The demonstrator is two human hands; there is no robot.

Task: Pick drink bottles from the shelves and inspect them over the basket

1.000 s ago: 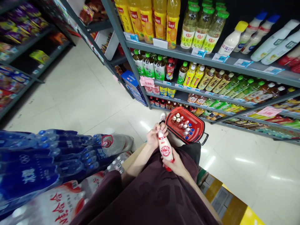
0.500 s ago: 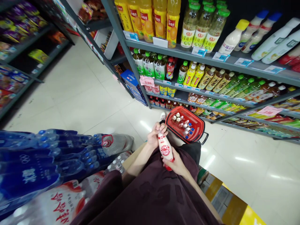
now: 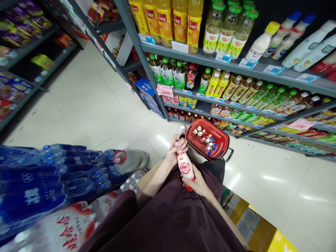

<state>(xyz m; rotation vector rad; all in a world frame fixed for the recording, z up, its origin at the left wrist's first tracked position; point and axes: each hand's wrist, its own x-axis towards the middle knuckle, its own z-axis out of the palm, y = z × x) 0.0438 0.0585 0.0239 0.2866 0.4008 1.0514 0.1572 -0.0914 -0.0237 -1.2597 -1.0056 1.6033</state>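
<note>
I hold a small white milk-drink bottle (image 3: 185, 167) with a red round label in front of my body. My right hand (image 3: 197, 183) is wrapped round its lower end. The fingers of my left hand (image 3: 175, 151) are closed over its cap at the top. The bottle stands nearly upright, tilted slightly left. Just beyond it on the floor sits a red shopping basket (image 3: 223, 141) holding several small bottles with white and blue caps.
Grey drink shelves (image 3: 231, 66) with yellow, green and white bottles run along the right. Shrink-wrapped packs of blue water bottles (image 3: 60, 175) lie at my left. Snack shelves (image 3: 23, 59) line the far left. A yellow cardboard box (image 3: 259, 231) sits at lower right. Pale floor tiles (image 3: 86, 108) form the aisle.
My left hand has shifted slightly on the cap, and the bottle has risen a touch. Nothing else has moved.
</note>
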